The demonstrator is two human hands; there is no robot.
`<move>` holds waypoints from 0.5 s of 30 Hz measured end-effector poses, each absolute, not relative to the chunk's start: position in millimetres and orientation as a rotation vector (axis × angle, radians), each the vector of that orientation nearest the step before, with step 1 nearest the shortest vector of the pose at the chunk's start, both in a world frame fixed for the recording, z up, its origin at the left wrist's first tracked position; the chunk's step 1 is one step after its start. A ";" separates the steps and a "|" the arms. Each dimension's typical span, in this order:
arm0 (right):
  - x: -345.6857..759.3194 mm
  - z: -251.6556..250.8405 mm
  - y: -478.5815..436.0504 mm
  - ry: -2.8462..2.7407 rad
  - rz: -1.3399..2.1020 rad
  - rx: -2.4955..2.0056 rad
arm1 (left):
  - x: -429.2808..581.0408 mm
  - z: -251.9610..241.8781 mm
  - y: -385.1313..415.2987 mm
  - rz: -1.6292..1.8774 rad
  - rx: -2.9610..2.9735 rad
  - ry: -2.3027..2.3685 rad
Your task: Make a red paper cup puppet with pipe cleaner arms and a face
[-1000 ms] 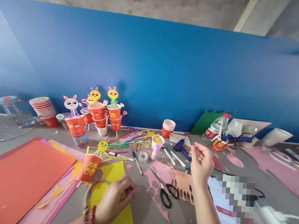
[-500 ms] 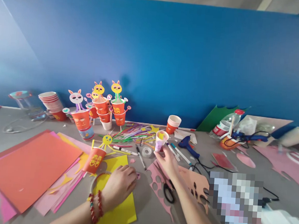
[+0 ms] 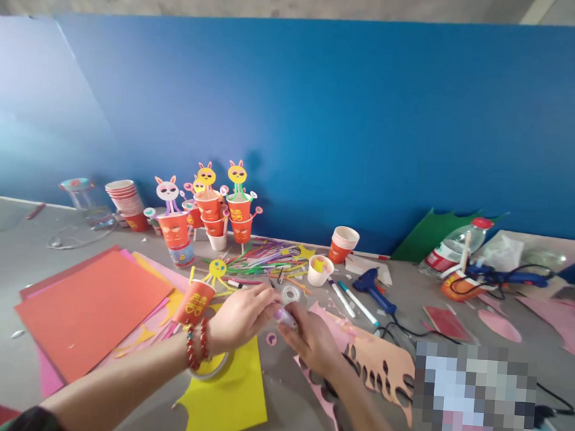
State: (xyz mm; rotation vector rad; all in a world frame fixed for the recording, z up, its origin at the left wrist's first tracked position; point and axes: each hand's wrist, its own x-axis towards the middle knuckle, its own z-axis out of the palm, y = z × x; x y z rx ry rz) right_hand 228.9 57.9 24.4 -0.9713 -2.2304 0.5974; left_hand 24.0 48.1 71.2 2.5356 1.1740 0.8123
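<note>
Both hands meet over the middle of the table. My right hand (image 3: pixel 308 335) grips a small purple-and-white object (image 3: pixel 285 318), perhaps a small bottle or tube. My left hand (image 3: pixel 246 314) has its fingers closed at the near end of the same object. A tiny pink paper piece with a purple mark (image 3: pixel 271 339) lies just below them. Under my left wrist are a roll of tape (image 3: pixel 215 368) and a yellow sheet (image 3: pixel 235 402). Left of that hand leans a red cup (image 3: pixel 197 301) with a yellow paper face (image 3: pixel 217 268).
Decorated cups (image 3: pixel 173 230) and a stack of cups (image 3: pixel 126 201) stand at the back left. A white cup (image 3: pixel 320 271), markers (image 3: pixel 357 302) and a blue glue gun (image 3: pixel 375 290) lie beyond my right hand. Orange sheets (image 3: pixel 94 307) cover the left; cut peach foam (image 3: pixel 379 373) is at right.
My right hand has drawn back from the white cup with the purple-and-white object and met my left hand. The small pink piece now lies uncovered on the table. The view has shifted.
</note>
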 end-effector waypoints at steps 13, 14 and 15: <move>263.9 21.2 86.3 -1.241 0.584 -1.081 | 30.0 59.3 96.2 0.795 2.499 1.366; 264.3 21.3 87.1 -1.228 0.588 -1.072 | 41.8 51.1 95.3 0.744 2.529 1.329; 264.1 21.2 87.3 -1.220 0.586 -1.066 | 52.9 43.9 96.1 0.694 2.561 1.288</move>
